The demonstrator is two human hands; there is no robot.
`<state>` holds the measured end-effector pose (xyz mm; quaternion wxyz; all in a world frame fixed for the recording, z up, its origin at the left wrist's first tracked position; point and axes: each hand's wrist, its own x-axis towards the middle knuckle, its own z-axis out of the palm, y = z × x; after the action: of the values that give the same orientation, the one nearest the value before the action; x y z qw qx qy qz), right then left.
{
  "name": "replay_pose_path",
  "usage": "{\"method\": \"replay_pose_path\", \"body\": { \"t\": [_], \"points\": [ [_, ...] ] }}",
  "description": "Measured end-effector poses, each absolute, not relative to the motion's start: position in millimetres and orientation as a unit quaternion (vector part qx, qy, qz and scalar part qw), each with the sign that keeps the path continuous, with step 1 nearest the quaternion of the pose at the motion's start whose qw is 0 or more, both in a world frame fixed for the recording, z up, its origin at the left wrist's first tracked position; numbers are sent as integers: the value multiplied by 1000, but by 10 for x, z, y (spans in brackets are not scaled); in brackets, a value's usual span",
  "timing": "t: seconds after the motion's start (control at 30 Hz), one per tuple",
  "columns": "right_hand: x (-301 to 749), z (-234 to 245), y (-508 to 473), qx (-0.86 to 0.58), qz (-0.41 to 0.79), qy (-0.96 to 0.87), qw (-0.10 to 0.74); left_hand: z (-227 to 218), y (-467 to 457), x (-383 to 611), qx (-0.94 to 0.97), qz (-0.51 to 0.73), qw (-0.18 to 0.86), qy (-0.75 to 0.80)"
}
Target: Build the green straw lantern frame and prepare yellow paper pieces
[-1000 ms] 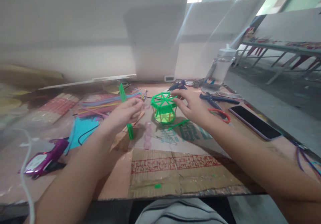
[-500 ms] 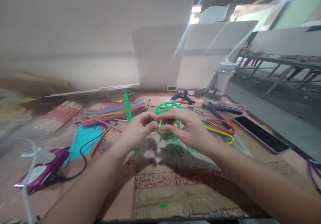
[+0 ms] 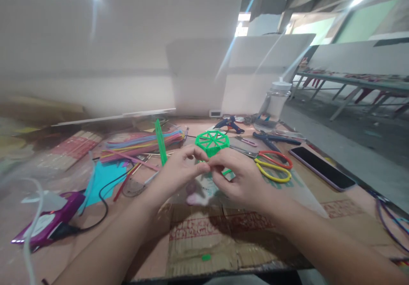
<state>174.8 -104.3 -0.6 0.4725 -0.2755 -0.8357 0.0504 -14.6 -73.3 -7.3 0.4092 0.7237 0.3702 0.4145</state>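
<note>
My left hand [image 3: 188,163] and my right hand [image 3: 234,170] meet fingertip to fingertip above the work surface. Both are closed in a pinch; whatever lies between the fingers is too small or hidden to make out. Just behind them is a green wheel-like frame [image 3: 212,140] with spokes, its lower part covered by my hands. A flat green piece [image 3: 160,142] stands upright beyond my left hand. To the right of my right hand lie scissors [image 3: 275,172] with one red and one yellow handle loop. A small green scrap [image 3: 206,257] rests on the cardboard [image 3: 204,270] near the front edge.
Pipe cleaners [image 3: 143,144] lie in a bundle at left, near a blue sheet [image 3: 107,180] and a purple corded device [image 3: 53,221]. At right are a phone [image 3: 322,168], pliers [image 3: 276,138] and a water bottle [image 3: 275,104]. A glue gun [image 3: 229,124] sits behind.
My right hand's fingers have curled in closer against my left fingertips. The green wheel-like frame shows more plainly behind the hands. The whole view has shifted slightly.
</note>
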Motion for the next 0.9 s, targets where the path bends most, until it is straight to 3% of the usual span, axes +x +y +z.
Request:
{"method": "replay_pose_path", "body": {
  "t": [0.37, 0.7, 0.9],
  "points": [
    [1855, -149, -968, -367, 280, -746, 480, -115, -674, -136, 742, 418, 316, 419],
    [1834, -216, -975, -350, 240, -773, 472, -122, -686, -160, 781, 424, 214, 405],
    [2247, -185, -590, -349, 247, -663, 614, -222, -396, -385, 652, 508, 229, 515]
  ]
}}
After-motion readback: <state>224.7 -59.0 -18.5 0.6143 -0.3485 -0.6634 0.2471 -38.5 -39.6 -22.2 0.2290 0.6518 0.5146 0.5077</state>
